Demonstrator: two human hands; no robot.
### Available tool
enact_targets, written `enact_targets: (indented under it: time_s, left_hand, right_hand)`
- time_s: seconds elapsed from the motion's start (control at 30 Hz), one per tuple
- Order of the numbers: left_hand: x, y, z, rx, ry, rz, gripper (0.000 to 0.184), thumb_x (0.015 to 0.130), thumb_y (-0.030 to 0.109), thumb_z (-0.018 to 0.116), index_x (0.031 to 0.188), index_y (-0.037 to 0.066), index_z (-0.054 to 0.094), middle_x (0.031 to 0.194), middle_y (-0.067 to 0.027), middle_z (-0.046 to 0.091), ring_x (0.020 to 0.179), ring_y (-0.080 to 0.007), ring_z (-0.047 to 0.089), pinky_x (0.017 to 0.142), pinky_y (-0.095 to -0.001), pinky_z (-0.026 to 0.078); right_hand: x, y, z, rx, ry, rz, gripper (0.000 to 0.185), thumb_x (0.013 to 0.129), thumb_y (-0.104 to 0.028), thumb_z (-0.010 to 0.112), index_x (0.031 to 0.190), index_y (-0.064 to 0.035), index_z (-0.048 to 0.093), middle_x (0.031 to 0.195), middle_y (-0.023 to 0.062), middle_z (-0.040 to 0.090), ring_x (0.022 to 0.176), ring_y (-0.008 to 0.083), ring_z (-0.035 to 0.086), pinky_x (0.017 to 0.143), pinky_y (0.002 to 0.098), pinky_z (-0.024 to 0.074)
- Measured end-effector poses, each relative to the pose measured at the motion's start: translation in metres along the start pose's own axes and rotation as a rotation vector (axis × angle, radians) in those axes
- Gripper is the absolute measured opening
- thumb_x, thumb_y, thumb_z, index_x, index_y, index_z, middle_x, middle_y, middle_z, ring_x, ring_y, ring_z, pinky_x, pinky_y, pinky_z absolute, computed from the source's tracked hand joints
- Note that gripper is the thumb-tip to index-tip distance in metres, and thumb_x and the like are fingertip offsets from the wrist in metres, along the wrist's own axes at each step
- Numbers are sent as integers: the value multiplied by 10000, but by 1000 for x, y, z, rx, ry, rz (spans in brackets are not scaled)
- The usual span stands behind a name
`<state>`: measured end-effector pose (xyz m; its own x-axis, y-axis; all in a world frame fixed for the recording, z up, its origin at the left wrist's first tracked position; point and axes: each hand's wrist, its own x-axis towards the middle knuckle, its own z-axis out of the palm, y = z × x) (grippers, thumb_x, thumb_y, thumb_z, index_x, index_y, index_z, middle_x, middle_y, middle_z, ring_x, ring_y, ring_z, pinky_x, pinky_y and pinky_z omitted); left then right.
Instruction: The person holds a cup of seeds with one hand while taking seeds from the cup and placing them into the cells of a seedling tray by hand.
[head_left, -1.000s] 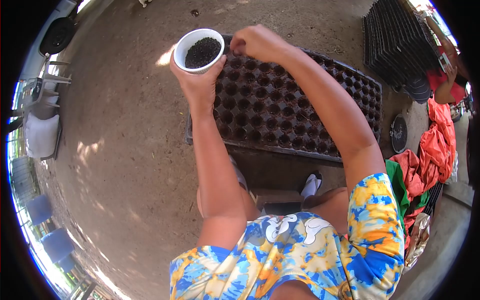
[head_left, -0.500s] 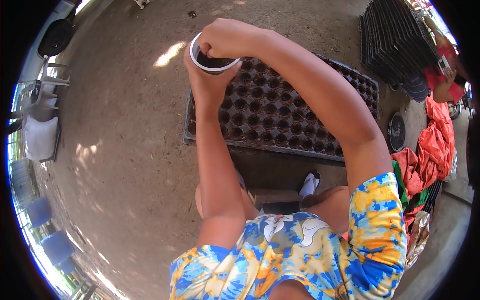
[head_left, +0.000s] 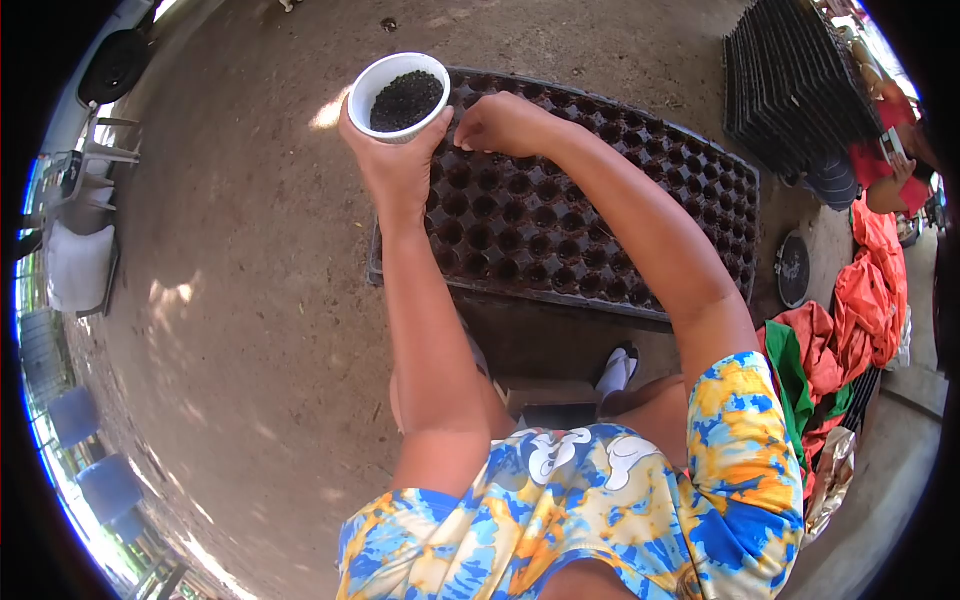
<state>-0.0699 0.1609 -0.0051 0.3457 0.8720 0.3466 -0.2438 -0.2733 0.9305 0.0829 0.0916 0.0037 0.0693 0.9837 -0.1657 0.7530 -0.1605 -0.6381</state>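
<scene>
My left hand (head_left: 392,175) is wrapped round a white cup (head_left: 446,92), held up beside the far left corner of the tray. Small dark grains (head_left: 407,101) fill part of the cup, possibly seeds. Just right of it, my right hand (head_left: 507,125) hovers over the tray's far left cells, its fingers drawn together in a pinch. Whatever lies between those fingertips is too small to make out. Below both arms stretches a black seedling tray (head_left: 560,290) with many round cells, brown soil showing in and around them.
Tall stacks of black trays (head_left: 795,85) stand at the back right, near a person in red (head_left: 890,150). A round black lid-like disc (head_left: 793,268) lies right of the tray, beside red cloth (head_left: 870,290). White chairs (head_left: 110,150) stand far left.
My right hand has come out of the cup and moved right, over the tray. The cup, in my left hand, has shifted slightly left and now shows its grains.
</scene>
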Motion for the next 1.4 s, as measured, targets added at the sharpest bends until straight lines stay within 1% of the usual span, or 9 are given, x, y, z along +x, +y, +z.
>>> enact_targets:
  time_s: [0.4,0.5,0.63,0.7,0.8,0.9,1.03,1.2,1.4]
  left_hand:
    - [-2,1,2,-27,45,-27,914,613,53,864,1324,-30,295,1231,-142,493,1125,-220,529,993,-335,422]
    - [-2,-7,0,137,61,99,897,613,58,863,1319,-32,318,1235,-142,496,1131,-217,522,997,-339,411]
    - [-1,4,8,-32,-29,84,789,615,73,855,1270,-5,423,1214,-101,513,1090,-210,539,983,-347,412]
    - [-10,8,14,13,-16,39,825,623,85,854,1307,3,400,1242,-95,498,1132,-210,516,998,-353,399]
    - [-19,18,8,219,-130,-3,888,612,45,843,1340,1,336,1258,-115,487,1150,-208,500,1008,-354,394]
    - [-27,18,-2,163,-206,-32,903,585,34,840,1340,16,346,1253,-109,486,1157,-207,493,1004,-351,395]
    - [-39,18,-25,242,-266,33,872,544,33,842,1298,32,404,1239,-106,497,1141,-217,505,982,-352,412]
    - [-40,16,-39,306,-282,61,861,527,84,871,1269,36,436,1222,-120,515,1131,-228,520,972,-360,418]
    - [-42,19,-50,296,-201,-22,929,535,60,872,1315,33,369,1235,-109,510,1143,-226,520,985,-345,418]
  right_hand:
    - [-13,-13,2,13,-14,-5,170,758,-140,625,882,-89,730,843,129,694,822,291,673,743,385,520]
    - [-25,-24,-28,-67,94,-15,194,789,-137,622,945,-82,722,885,121,707,830,258,683,753,342,518]
    - [-32,-38,-47,19,346,-9,152,782,-148,629,873,-43,690,832,169,675,791,326,654,719,390,512]
    - [-24,-39,-41,8,498,-177,149,779,-160,635,859,-52,699,819,167,671,808,346,648,728,408,514]
    - [-19,-52,-37,-166,366,-137,146,770,-173,648,840,-64,715,816,154,673,819,361,644,736,427,514]
    - [-19,-72,-34,-340,111,-53,163,752,-195,669,822,-58,720,835,159,682,828,355,657,733,423,520]
    - [-20,-91,-15,-413,-12,-100,190,701,-214,704,786,-45,713,864,175,691,850,323,682,717,409,540]
    - [-10,-108,1,-513,-92,-201,126,713,-79,647,824,-86,705,890,139,695,868,316,679,720,408,543]
    - [4,-93,-7,-171,-51,-210,135,745,-63,604,857,-42,675,833,125,687,757,268,660,666,368,503]
